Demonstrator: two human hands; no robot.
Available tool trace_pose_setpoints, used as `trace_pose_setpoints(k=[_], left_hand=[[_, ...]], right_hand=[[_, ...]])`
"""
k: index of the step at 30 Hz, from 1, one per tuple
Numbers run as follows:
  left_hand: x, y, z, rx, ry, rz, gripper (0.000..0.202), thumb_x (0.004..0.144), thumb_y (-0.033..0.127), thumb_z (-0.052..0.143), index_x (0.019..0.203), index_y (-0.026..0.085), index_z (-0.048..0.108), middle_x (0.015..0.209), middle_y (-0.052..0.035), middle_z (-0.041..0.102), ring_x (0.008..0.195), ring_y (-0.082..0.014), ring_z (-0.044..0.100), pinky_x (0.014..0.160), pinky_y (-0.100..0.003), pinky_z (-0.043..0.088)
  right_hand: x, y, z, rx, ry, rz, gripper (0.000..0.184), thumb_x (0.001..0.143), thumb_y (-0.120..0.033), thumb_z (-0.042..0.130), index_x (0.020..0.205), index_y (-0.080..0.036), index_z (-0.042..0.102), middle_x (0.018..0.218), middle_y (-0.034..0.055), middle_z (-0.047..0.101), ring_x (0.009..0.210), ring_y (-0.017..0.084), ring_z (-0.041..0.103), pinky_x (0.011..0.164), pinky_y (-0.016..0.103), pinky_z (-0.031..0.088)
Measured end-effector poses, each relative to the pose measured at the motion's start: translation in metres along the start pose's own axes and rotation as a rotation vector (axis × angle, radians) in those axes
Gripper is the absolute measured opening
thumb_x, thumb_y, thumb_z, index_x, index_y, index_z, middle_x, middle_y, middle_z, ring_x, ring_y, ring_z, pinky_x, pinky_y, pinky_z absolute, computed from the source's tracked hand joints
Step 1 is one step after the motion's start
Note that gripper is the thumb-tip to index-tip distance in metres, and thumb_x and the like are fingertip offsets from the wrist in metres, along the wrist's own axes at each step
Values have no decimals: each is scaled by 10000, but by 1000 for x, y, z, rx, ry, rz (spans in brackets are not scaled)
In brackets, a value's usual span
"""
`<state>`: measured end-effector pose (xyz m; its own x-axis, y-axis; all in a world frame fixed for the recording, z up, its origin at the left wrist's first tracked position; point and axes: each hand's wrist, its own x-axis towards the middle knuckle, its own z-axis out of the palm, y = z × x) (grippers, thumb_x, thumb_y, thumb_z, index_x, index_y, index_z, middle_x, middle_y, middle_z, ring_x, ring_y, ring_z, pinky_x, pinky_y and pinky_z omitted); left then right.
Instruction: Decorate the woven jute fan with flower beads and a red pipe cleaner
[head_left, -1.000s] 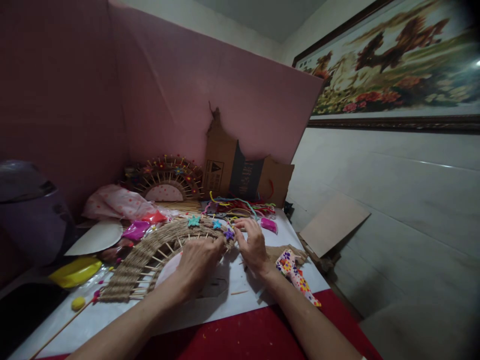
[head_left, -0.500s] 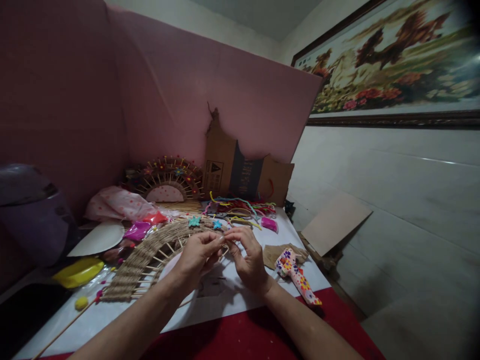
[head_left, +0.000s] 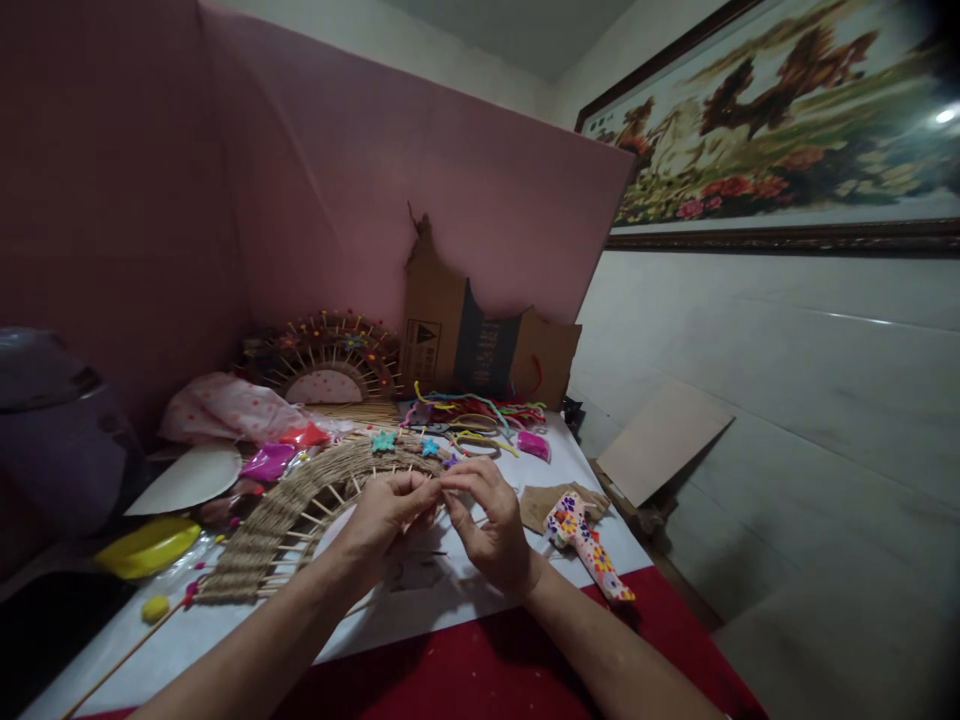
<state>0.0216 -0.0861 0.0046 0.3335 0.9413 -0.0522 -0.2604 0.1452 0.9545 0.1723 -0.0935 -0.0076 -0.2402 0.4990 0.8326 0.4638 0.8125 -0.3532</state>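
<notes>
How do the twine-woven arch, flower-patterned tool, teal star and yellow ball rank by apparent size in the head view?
1. Twine-woven arch
2. Flower-patterned tool
3. Teal star and yellow ball: too alike to rank, since the ball lies nearer the camera.

- A matte pink panel (head_left: pixel 420 180) rises behind the surface (head_left: pixel 675 640), past its far edge, its top line sloping down toward the right.
- A darker pink side panel (head_left: pixel 112 200) meets it beyond the far left corner.
- Pale wall (head_left: pixel 337 25) shows above the panel, under a grey ceiling (head_left: pixel 517 35).
- Off the right edge stands a whitish tiled wall (head_left: pixel 795 370) with faint joints.
- High on it hangs a dark-framed picture (head_left: pixel 765 140) of horses and flowers, a bright glare (head_left: pixel 946 116) at its right.
- A flat beige board (head_left: pixel 667 440) sits tilted beyond the right edge.
- Red covering (head_left: pixel 420 680) lines the near edge; the light is dim.
</notes>
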Motion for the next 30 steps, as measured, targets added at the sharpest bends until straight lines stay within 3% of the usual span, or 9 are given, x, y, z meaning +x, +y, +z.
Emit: trace_pose_setpoints(k=[14, 17, 21, 25, 28, 30], left_hand=[[0, 1, -3, 80, -11, 7, 341, 611, 405, 729, 599, 127, 531, 429, 68, 423, 385, -23, 293, 391, -169, 149], [-1, 3, -1, 32, 18, -3, 321, 623, 378, 721, 585, 123, 531, 445, 62, 432, 396, -22, 318, 390, -154, 194], [-4, 4, 0, -139, 31, -66, 217, 697, 326, 661, 686, 135, 558, 595, 17, 546, 472, -41, 448, 441, -154, 330], [-6, 4, 4, -230, 51, -209, 160, 791, 305, 535, 724, 159, 531, 591, 22, 549, 422, -38, 435, 383, -134, 272], [-7, 2, 10, -296, 51, -262, 201, 823, 276, 464, 664, 158, 497, 508, 35, 485, 373, -46, 391, 342, -142, 213], [-6, 0, 13, -359, 45, -264, 207, 823, 215, 441, 637, 146, 499, 506, 31, 469, 388, -50, 398, 357, -154, 261]], right_hand=[[-3, 6, 2, -15, -20, -4, 77, 798, -131, 535, 819, -194, 575, 810, 46, 618, 805, 177, 553, 749, 345, 451], [-3, 8, 3, 11, 54, 138, 56, 795, -164, 520, 757, -188, 553, 752, 28, 586, 742, 160, 537, 693, 303, 448], [-1, 8, -3, 77, 143, 336, 112, 848, -222, 458, 795, -179, 547, 735, 13, 552, 706, 142, 519, 654, 270, 435], [-2, -2, -5, 61, 69, 180, 151, 877, -193, 401, 754, -191, 489, 773, 32, 534, 767, 159, 514, 724, 312, 430], [-5, -10, -2, 9, 17, 41, 63, 839, -174, 487, 784, -191, 513, 812, 47, 555, 813, 178, 522, 757, 342, 430], [-5, -13, 0, -28, -17, -8, 48, 819, -160, 524, 845, -192, 549, 856, 58, 574, 849, 188, 528, 777, 359, 429]])
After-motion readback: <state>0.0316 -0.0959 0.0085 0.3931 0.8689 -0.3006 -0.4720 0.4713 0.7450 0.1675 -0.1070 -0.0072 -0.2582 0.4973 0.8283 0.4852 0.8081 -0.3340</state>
